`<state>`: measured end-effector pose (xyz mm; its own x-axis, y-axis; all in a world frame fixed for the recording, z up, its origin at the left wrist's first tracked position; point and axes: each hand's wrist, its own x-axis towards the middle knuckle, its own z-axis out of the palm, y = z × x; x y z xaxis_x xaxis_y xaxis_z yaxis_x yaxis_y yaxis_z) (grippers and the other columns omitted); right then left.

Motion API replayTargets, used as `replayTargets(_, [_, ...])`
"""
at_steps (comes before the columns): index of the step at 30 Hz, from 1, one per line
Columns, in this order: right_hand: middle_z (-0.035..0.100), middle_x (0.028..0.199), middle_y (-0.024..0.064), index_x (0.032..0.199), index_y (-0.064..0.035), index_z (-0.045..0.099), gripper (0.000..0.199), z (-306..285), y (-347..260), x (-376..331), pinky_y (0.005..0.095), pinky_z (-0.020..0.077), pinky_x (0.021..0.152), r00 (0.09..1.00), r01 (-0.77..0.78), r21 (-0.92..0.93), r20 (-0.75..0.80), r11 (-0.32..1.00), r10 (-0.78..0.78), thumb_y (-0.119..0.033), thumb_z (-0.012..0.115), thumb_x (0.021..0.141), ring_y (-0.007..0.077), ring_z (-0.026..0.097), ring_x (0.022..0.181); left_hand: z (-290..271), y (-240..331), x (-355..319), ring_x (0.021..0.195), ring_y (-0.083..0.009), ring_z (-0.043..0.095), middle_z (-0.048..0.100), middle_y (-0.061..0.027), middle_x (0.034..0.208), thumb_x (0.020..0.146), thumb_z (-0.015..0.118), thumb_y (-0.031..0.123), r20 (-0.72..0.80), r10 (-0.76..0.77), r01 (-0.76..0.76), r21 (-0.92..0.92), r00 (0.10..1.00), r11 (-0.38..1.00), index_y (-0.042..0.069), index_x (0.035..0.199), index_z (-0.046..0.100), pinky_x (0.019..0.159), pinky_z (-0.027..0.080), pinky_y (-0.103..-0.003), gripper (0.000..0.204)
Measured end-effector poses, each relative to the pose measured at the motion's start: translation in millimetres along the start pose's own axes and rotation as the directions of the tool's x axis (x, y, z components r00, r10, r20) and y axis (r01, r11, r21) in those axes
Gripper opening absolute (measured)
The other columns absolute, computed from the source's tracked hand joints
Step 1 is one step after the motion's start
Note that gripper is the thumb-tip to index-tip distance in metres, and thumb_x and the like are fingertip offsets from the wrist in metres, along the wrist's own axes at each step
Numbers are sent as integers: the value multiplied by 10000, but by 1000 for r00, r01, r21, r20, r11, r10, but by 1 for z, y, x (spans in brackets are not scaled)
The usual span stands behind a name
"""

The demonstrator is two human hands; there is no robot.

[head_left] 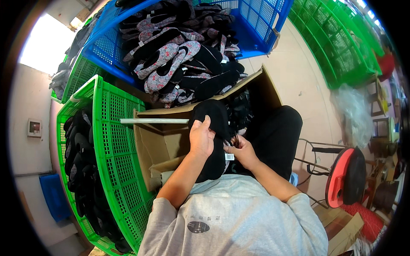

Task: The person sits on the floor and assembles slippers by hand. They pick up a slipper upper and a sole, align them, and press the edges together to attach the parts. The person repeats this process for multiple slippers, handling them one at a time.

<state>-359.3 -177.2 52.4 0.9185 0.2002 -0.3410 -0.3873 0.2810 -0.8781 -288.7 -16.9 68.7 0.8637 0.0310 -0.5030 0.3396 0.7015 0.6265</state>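
A black slipper (pixel 212 117) lies sole up across my lap, with a strip of patterned cloth along its right edge. My left hand (pixel 202 138) is closed on it, thumb pressed on the black sole. A white label (pixel 229 156) hangs from the slipper's edge. Beside that label my right hand (pixel 242 152) is closed in a pinch against the edge; a small dark curved piece shows at its fingers, too little to name. A pale rod (pixel 153 121) runs from the left up to the slipper; its right end is hidden there.
An open cardboard box (pixel 149 151) stands before me. Behind it, a blue crate (pixel 267 25) holds a heap of floral slippers (pixel 171 64). Left is a green crate (pixel 121 141) of dark slippers. Green crates (pixel 329 38) stand far right, above a red-and-black round stool (pixel 341 177).
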Motion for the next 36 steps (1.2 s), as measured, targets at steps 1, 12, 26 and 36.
replayTargets(1, [542,751,-60,891,-90,577,182,0,2,0,208,386,570,999,36,-97,-35,995,-39,-50,751,857,28,482,651,2,0,-1,1124,-247,610,620,-123,1227,1012,553,128,-7,4,-4,8,1000,1000,41,1130,531,1007,480,-425,148])
replayTargets(12, [478,648,37,820,-20,541,167,1,16,0,282,412,577,954,143,-458,-173,877,-246,-47,706,826,96,442,616,21,2,-26,869,-161,584,536,-7,877,976,611,107,-49,-6,10,76,999,997,146,837,427,812,486,-359,234])
replayTargets(26, [515,693,53,849,-21,560,118,1,24,4,283,428,612,958,169,-442,-136,881,-252,-53,673,852,99,466,657,-36,30,-17,1037,-120,594,618,-78,1157,923,611,-32,79,220,-225,568,972,792,-37,1267,543,922,467,-235,351])
replayTargets(36, [546,696,56,866,-11,549,148,1,20,4,287,429,605,968,119,-464,-143,878,-207,-71,684,865,102,476,649,-48,38,-7,939,-97,559,595,-17,1018,906,651,-2,149,7,-93,575,989,813,16,1161,586,853,462,-233,264])
